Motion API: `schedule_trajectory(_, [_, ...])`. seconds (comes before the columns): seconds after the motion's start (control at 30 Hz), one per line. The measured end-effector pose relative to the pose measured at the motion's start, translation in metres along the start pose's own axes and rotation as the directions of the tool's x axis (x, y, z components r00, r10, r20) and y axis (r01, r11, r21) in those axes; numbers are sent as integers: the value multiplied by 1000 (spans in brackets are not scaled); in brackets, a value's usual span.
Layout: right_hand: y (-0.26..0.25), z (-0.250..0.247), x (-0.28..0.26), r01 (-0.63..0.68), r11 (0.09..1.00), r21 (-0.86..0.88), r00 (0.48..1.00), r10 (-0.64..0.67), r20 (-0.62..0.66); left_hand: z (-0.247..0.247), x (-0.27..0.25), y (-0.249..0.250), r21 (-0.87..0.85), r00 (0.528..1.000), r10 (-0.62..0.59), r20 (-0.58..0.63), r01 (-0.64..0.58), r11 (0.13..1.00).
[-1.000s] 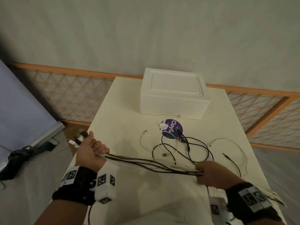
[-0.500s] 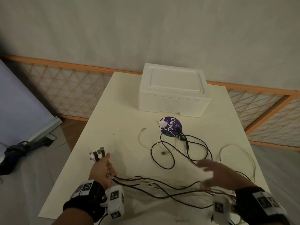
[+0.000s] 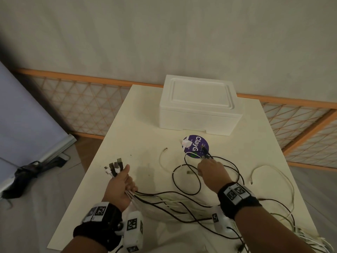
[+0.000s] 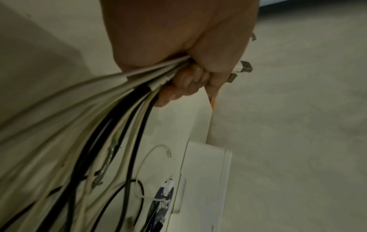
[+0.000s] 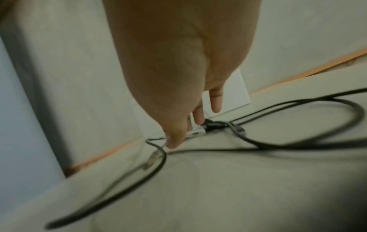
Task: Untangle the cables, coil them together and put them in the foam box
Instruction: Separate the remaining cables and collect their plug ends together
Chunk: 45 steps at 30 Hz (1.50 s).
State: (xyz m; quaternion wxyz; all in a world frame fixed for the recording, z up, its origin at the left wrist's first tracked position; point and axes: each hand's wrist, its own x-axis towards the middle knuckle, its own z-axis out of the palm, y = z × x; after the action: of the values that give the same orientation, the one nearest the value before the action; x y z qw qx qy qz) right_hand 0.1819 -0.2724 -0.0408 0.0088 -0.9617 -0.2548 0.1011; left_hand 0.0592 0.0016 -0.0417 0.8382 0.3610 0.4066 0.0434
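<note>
My left hand [image 3: 125, 179] grips one end of a bundle of black and white cables [image 3: 164, 198], and several plugs [image 3: 114, 168] stick out past my thumb. The left wrist view shows my fingers [image 4: 182, 81] curled round the bundle [image 4: 127, 97]. The slack runs along the table's near edge under my right arm. My right hand [image 3: 204, 164] reaches forward with straight fingers [image 5: 198, 116] to a black plug [image 5: 213, 125] beside the purple sticker [image 3: 196, 147]; it holds nothing. Black cable loops [image 3: 173, 177] lie round it. The white foam box [image 3: 198, 106] stands behind with its lid on.
A thin white cable [image 3: 266, 166] arcs across the right side of the cream table [image 3: 138, 125], and a short one [image 3: 160, 157] lies mid-table. More cable ends hang off the near right corner. A lattice fence and wall stand behind; a black bag [image 3: 27, 176] lies on the floor at left.
My right hand let go of the bundle and moved forward to the plugs by the sticker. The left hand came in over the table, and the once-taut bundle now lies slack.
</note>
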Motion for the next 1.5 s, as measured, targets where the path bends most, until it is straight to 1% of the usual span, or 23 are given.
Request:
schedule_trajectory(0.1, [-5, -38, 2, -64, 979, 192, 989, 88, -118, 15, -10, 5, 32, 996, 43, 83, -45, 998])
schedule_trajectory(0.17, [-14, -67, -5, -17, 946, 325, 959, 107, -262, 29, -15, 9, 55, 989, 65, 134, -73, 996])
schedule_trajectory(0.2, [-21, -79, -9, 20, 937, 348, 941, 100, -322, 36, -18, 10, 63, 984, 79, 157, -89, 994])
schedule_trajectory(0.27, [-35, -98, -14, 98, 961, 258, 926, 7, -378, 49, -24, 13, 88, 977, 102, 188, -120, 989])
schedule_trajectory(0.33, [-45, -104, -15, 132, 984, 119, 926, -80, -369, 59, -29, 14, 122, 969, 120, 215, -149, 981])
schedule_trajectory(0.37, [-50, -104, -16, 145, 983, 111, 923, -94, -373, 63, -31, 14, 136, 965, 126, 229, -160, 978])
schedule_trajectory(0.5, [-69, -107, -26, 220, 948, 232, 889, -97, -447, 69, -44, 14, 153, 933, 165, 321, -223, 963])
schedule_trajectory(0.63, [-93, -109, -32, 285, 863, 417, 919, -122, -375, 70, -57, 10, 178, 866, 200, 458, -309, 934])
schedule_trajectory(0.67, [-101, -108, -33, 293, 849, 440, 925, -135, -356, 68, -57, 8, 182, 859, 196, 473, -312, 932])
schedule_trajectory(0.77, [-119, -98, -37, 336, 826, 452, 925, -198, -325, 64, -57, 2, 125, 870, 132, 476, -215, 969])
schedule_trajectory(0.83, [-123, -92, -39, 374, 820, 434, 922, -278, -270, 59, -54, 3, 60, 888, 113, 447, -155, 986])
schedule_trajectory(0.93, [-116, -87, -42, 363, 879, 308, 930, -361, -63, 50, -50, 8, -11, 911, 128, 391, -134, 991])
schedule_trajectory(0.97, [-113, -86, -43, 368, 888, 275, 927, -375, -29, 49, -52, 9, -21, 916, 135, 378, -137, 990])
schedule_trajectory(1.03, [-107, -87, -45, 398, 890, 221, 916, -400, -40, 48, -52, 7, -35, 920, 159, 357, -157, 987])
schedule_trajectory(1.1, [-95, -91, -45, 356, 907, 224, 934, -345, -88, 42, -49, 10, -96, 934, 183, 308, -161, 982])
schedule_trajectory(1.17, [-72, -96, -43, 225, 900, 373, 973, -188, -133, 29, -39, 18, -202, 957, 177, 232, -130, 971])
schedule_trajectory(1.2, [-59, -98, -41, 173, 894, 413, 981, -120, -153, 22, -34, 23, -242, 966, 171, 193, -122, 963])
schedule_trajectory(1.23, [-48, -99, -39, 147, 916, 374, 981, -87, -173, 16, -31, 27, -271, 972, 170, 163, -122, 955])
schedule_trajectory(1.3, [-27, -101, -34, 103, 977, 188, 976, -62, -209, 7, -28, 33, -318, 975, 177, 136, -126, 940])
schedule_trajectory(1.33, [-18, -101, -32, 57, 986, 154, 971, -19, -237, 4, -27, 35, -344, 977, 175, 120, -125, 931])
schedule_trajectory(1.43, [9, -103, -30, -56, 951, 303, 935, 156, -318, -7, -24, 41, -377, 980, 173, 96, -125, 918])
schedule_trajectory(1.47, [16, -104, -31, -79, 942, 327, 937, 182, -299, -8, -24, 42, -363, 979, 177, 100, -130, 923])
schedule_trajectory(1.5, [21, -105, -33, -108, 942, 317, 955, 187, -230, -8, -24, 41, -336, 978, 181, 105, -136, 932])
